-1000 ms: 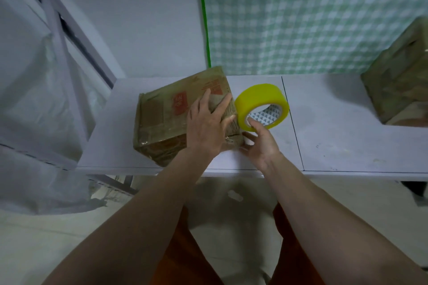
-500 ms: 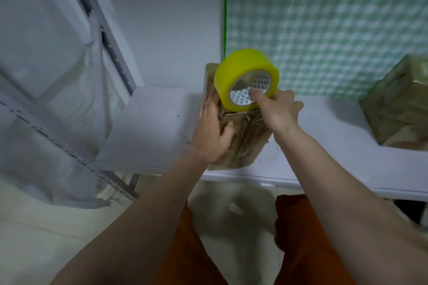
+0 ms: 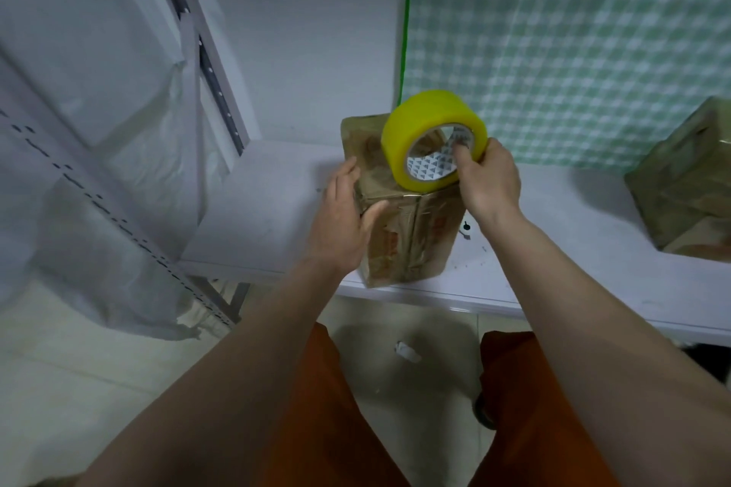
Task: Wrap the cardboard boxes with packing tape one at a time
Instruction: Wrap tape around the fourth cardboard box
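A brown cardboard box [image 3: 411, 237] wrapped in clear tape stands on end near the front edge of the white table [image 3: 277, 217]. My left hand [image 3: 342, 217] holds its left side, fingers on the left face and thumb on the front face. My right hand [image 3: 488, 180] grips a yellow roll of packing tape [image 3: 425, 126], thumb inside the core, and the roll rests on the box's top.
A second tape-wrapped box [image 3: 688, 182] sits at the table's right end. A green checked cloth [image 3: 573, 43] hangs behind. Plastic-covered metal shelving [image 3: 99, 170] stands to the left. A scrap of paper [image 3: 407, 351] lies on the floor between my legs.
The box has gone from lying flat to standing on end. My right hand carried the tape roll up onto the box's top. My left hand shifted to the box's left side.
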`<state>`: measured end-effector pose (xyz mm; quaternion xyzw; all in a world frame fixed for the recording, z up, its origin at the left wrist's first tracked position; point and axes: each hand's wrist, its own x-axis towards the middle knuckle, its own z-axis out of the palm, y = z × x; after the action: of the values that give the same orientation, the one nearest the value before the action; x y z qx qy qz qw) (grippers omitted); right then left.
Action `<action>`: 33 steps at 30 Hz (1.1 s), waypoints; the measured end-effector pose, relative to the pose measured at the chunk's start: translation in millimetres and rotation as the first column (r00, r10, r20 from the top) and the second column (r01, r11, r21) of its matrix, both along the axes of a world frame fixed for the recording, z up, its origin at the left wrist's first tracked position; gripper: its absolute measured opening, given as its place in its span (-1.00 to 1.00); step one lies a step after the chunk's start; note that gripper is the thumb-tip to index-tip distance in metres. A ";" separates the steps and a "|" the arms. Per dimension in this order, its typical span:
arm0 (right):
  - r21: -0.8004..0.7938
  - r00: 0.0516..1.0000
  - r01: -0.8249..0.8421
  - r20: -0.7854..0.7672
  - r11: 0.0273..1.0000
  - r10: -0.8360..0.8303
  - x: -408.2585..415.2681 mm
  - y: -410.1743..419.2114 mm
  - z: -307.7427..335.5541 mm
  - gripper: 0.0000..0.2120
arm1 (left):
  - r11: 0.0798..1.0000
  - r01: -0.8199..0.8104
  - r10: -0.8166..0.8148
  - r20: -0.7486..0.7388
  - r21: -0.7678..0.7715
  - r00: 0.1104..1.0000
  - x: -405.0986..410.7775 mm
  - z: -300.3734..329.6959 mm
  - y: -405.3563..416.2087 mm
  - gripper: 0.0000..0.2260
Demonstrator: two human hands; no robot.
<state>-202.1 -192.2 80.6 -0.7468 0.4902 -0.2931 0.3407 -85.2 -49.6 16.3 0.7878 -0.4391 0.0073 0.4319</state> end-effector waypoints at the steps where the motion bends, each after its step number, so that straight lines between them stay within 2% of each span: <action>1: 0.010 1.000 -0.007 -0.003 1.000 0.007 1.0 -0.4 -1.9 -0.61 | 1.000 -0.016 0.015 0.053 0.016 0.999 1.5 0.6 0.8 -0.43; 4: 0.025 1.000 -0.014 0.008 1.000 0.013 3.1 0.3 -5.5 -0.57 | 0.997 -0.055 0.037 0.282 0.055 0.959 3.5 6.8 -1.8 -0.32; 6: 0.032 1.000 -0.012 0.021 0.999 0.011 5.0 3.8 -5.8 -0.54 | 0.992 -0.006 -0.042 0.360 0.129 0.932 4.1 12.2 -9.3 -0.25; 9: 0.076 0.996 -0.019 0.084 0.997 0.012 6.4 4.9 -8.6 -0.47 | 0.976 0.029 -0.108 0.364 0.216 0.925 8.7 14.3 -20.3 -0.27; 13: 0.025 0.993 -0.069 0.094 0.997 0.066 6.1 8.4 -4.1 -0.65 | 0.969 0.016 -0.106 0.359 0.246 0.927 12.6 11.0 -19.3 -0.26; 16: -0.087 0.990 -0.125 0.058 0.988 0.130 5.6 5.7 7.2 -0.74 | 0.970 -0.001 -0.097 0.390 0.243 0.915 12.2 12.1 -16.5 -0.30; 19: -0.184 0.993 -0.033 0.106 0.982 0.053 -7.7 -6.7 19.5 -0.93 | 0.953 -0.021 -0.106 0.399 0.303 0.911 10.5 14.3 -10.6 -0.30; 23: -0.022 0.966 0.080 0.247 0.997 -0.072 -18.7 -23.1 12.6 -0.88 | 0.943 -0.022 -0.127 0.419 0.333 0.899 5.3 11.8 -8.2 -0.31; 25: 0.138 0.924 0.037 0.373 0.990 -0.087 -17.4 -24.1 7.4 -0.85 | 0.937 -0.014 -0.140 0.410 0.350 0.901 5.7 15.2 -10.1 -0.33; 27: 0.252 0.898 -0.049 0.435 0.967 -0.068 -14.1 -22.0 2.3 -0.89 | 0.922 -0.015 -0.156 0.408 0.386 0.899 6.4 20.2 -10.9 -0.32; 29: 0.250 0.912 -0.076 0.410 0.965 -0.035 -9.9 -21.4 -2.5 -0.95 | 0.901 -0.061 -0.154 0.448 0.430 0.881 4.3 27.5 -14.3 -0.29; 31: 0.203 0.933 -0.042 0.358 0.978 -0.034 -6.3 -20.9 -5.0 -0.93 | 0.876 -0.111 -0.157 0.495 0.470 0.855 0.0 36.6 -25.0 -0.26; 33: 0.165 0.943 -0.018 0.331 0.986 -0.038 -4.5 -20.0 -4.1 -0.89 | 0.866 -0.089 -0.189 0.487 0.492 0.853 -4.2 41.2 -39.2 -0.25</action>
<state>-206.6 -212.1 76.5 -0.6531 0.4522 -0.3750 0.4778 -89.5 -88.8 57.4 0.8280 -0.5469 0.0948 0.0792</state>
